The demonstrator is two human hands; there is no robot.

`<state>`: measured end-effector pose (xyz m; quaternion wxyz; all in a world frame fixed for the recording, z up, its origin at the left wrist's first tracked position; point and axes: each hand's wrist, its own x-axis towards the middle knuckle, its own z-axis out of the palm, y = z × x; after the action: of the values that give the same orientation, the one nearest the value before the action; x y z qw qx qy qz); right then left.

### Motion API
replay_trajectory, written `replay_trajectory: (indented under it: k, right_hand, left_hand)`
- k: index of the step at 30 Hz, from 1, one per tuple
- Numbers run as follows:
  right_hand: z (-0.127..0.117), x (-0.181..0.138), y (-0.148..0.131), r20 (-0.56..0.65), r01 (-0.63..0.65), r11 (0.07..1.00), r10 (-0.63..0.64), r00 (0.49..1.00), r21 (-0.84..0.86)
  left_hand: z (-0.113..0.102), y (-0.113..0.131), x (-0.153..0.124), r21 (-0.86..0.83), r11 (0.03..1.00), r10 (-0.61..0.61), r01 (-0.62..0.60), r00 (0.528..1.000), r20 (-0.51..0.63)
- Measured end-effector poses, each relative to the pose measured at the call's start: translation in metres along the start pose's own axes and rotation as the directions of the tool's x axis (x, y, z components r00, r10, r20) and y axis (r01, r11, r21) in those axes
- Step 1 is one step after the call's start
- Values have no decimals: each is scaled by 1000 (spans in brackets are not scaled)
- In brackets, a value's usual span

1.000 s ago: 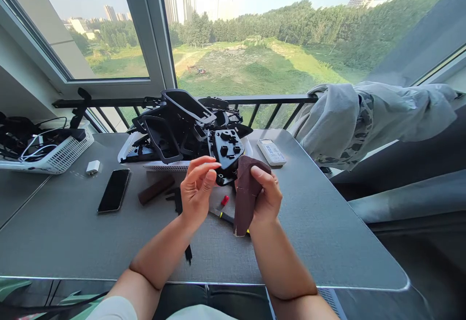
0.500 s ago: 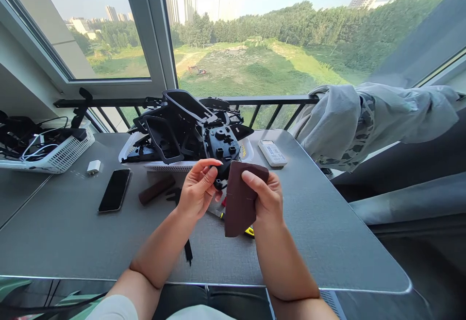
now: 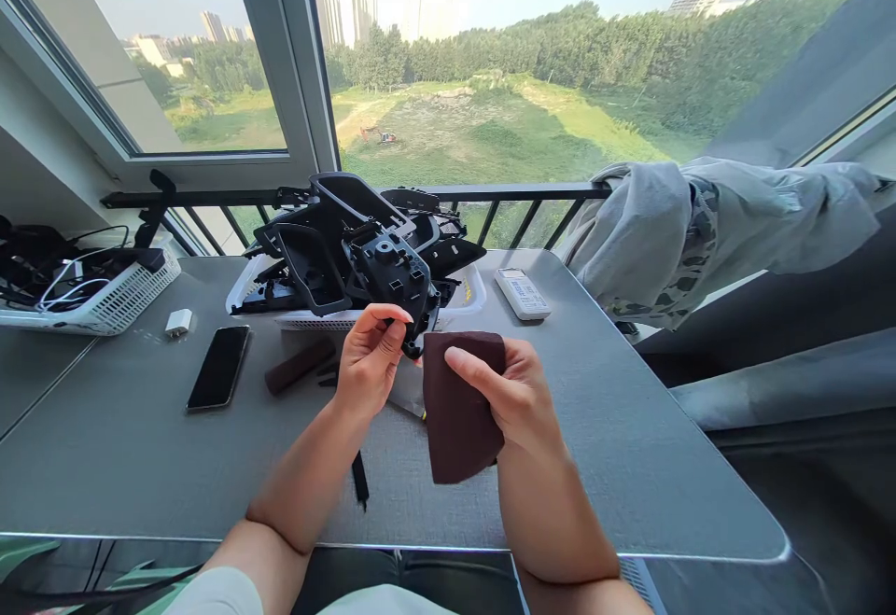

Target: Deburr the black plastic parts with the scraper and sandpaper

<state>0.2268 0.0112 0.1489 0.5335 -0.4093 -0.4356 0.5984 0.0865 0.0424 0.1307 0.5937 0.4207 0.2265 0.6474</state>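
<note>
My left hand (image 3: pixel 369 358) pinches the lower edge of a black moulded plastic part (image 3: pixel 389 277) and holds it up above the grey table (image 3: pixel 140 447). My right hand (image 3: pixel 516 389) grips a dark brown sheet of sandpaper (image 3: pixel 456 410), thumb across its face, just right of that part. Behind them a white tray (image 3: pixel 468 301) carries a heap of several similar black plastic parts (image 3: pixel 329 237).
A black phone (image 3: pixel 217 367), a small white charger (image 3: pixel 178 321) and a brown block (image 3: pixel 300 365) lie left of my hands. A white remote (image 3: pixel 522 293) lies at the right. A white basket of cables (image 3: pixel 91 298) sits far left. Grey cloth (image 3: pixel 700 223) drapes the railing.
My left hand has turned the black part so a different face shows and shifted it left. My right hand lowered the sandpaper, now flatter and facing me.
</note>
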Motion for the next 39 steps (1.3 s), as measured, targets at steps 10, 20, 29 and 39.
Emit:
replay_trajectory:
  k: [10, 20, 29, 39]
  right_hand:
    - [-1, -5, -3, 56, 9, 1000, -11, 998, 27]
    - [-5, 15, 7, -172, 100, 933, -42, 984, 345]
    - [-3, 14, 10, -194, 162, 958, -117, 974, 235]
    - [2, 9, 15, -95, 183, 980, -175, 980, 82]
  left_hand:
    - [-2, 1, 0, 57, 998, -30, 34, 997, -73]
    - [-5, 3, -2, -54, 990, -117, 128, 980, 163]
    - [6, 3, -7, -21, 992, -127, 128, 990, 55]
    - [7, -3, -1, 13, 999, -39, 42, 975, -219]
